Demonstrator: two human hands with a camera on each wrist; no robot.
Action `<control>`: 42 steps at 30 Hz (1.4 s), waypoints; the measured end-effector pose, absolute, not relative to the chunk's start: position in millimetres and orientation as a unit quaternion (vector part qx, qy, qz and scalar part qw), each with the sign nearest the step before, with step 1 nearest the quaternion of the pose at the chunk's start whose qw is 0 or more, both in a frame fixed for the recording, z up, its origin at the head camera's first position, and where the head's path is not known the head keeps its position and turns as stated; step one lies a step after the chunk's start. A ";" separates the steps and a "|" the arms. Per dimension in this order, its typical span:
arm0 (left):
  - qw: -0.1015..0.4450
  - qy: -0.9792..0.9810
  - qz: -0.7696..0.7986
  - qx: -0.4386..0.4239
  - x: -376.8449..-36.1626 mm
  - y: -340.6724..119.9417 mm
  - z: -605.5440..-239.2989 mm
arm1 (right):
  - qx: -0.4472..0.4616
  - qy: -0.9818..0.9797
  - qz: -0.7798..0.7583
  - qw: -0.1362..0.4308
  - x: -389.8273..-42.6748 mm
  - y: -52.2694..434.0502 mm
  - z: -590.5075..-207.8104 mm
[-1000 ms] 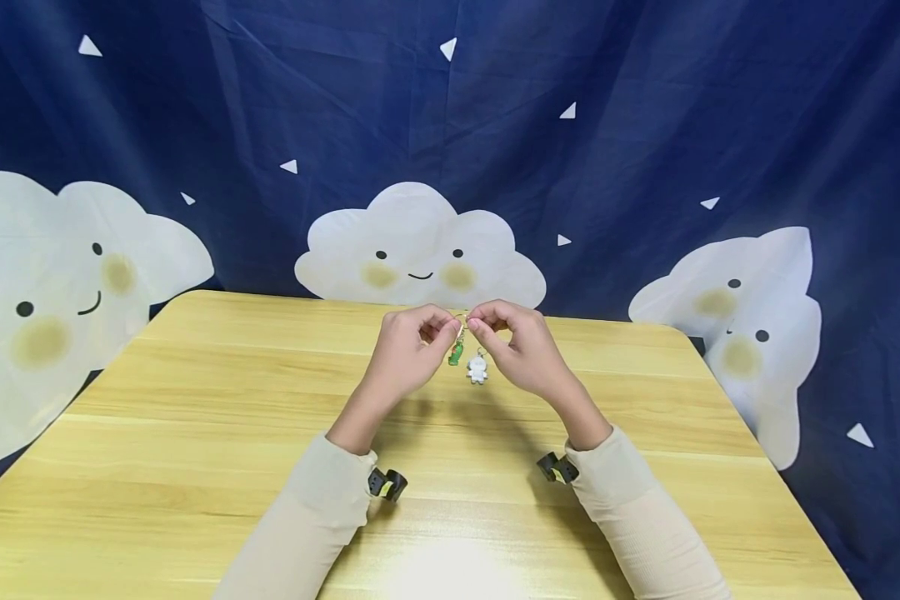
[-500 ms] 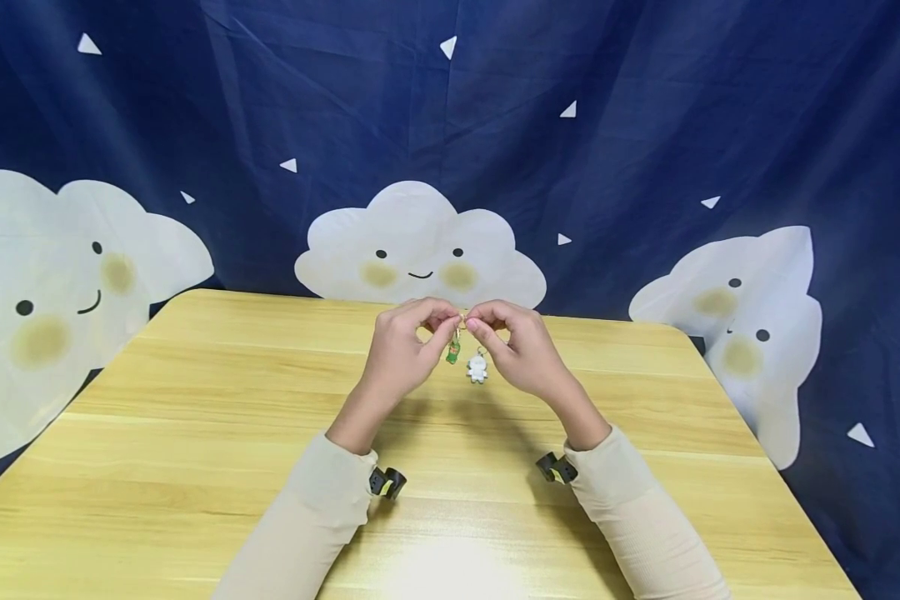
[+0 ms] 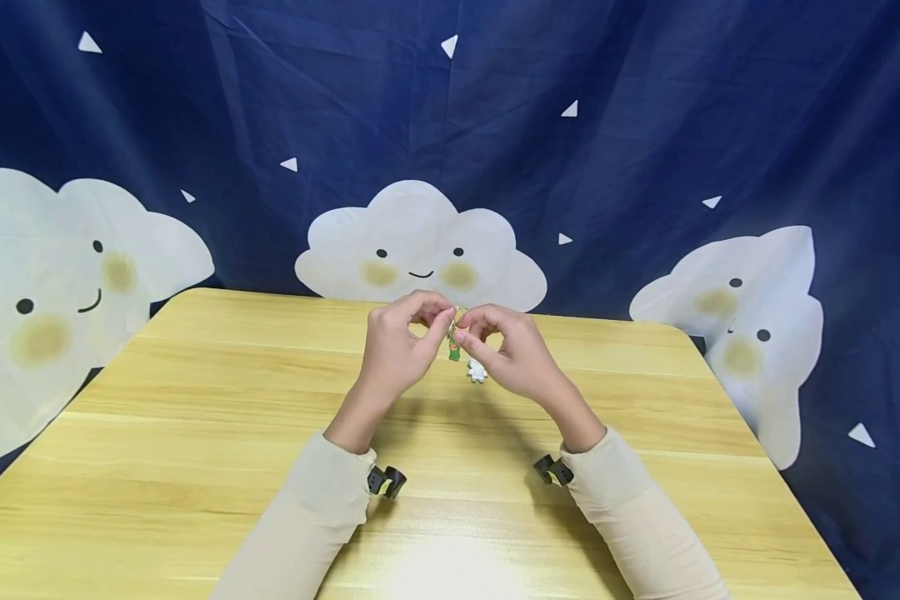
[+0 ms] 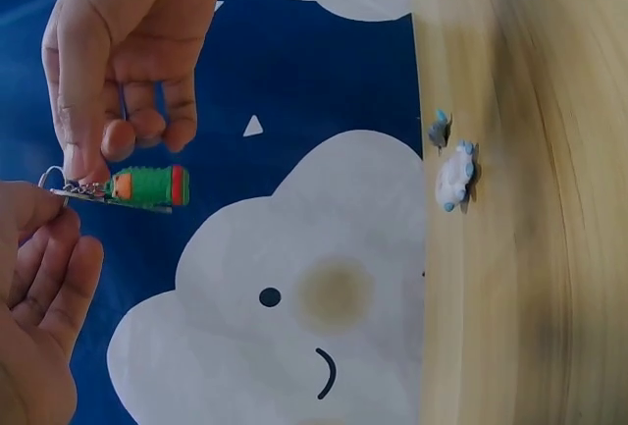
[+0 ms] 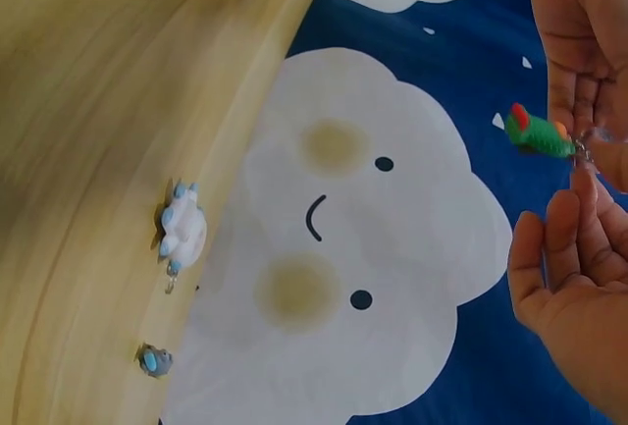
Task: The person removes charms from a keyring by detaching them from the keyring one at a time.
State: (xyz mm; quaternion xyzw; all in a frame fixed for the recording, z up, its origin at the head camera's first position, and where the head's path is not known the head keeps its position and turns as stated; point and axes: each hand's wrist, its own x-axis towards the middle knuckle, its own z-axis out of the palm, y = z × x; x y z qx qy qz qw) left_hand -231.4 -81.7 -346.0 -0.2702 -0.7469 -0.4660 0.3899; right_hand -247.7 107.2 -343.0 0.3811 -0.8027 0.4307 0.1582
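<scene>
Both hands pinched a key ring point(image 4: 59, 182) above the wooden table point(image 3: 195, 433), the left hand point(image 3: 397, 350) at 9 o'clock of the right hand point(image 3: 513, 354). The green charm point(image 3: 454, 350) hung from the ring; the white charm point(image 3: 477, 371), dangling half a second earlier, lay on the tabletop at 5 o'clock.

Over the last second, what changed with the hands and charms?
The white charm left the right hand and dropped to the table. Both hands rose slightly and closed in. The left hand and right hand still pinch the key ring of the green charm. Sleeves and backdrop unchanged.
</scene>
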 end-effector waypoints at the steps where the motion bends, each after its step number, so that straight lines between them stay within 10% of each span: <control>1: 0.390 -0.745 -0.468 -0.271 -231.3 -81.2 -345.7 | 0.382 -0.802 0.429 0.162 -247.7 106.6 -343.7; 33: 0.376 -0.751 -0.467 -0.277 -230.6 -79.2 -346.4 | 0.388 -0.765 0.426 0.287 -250.8 104.4 -347.9; 42: 0.285 -0.806 -0.457 -0.244 -227.0 -79.4 -346.6 | 0.410 -0.772 0.392 0.287 -250.7 107.7 -346.1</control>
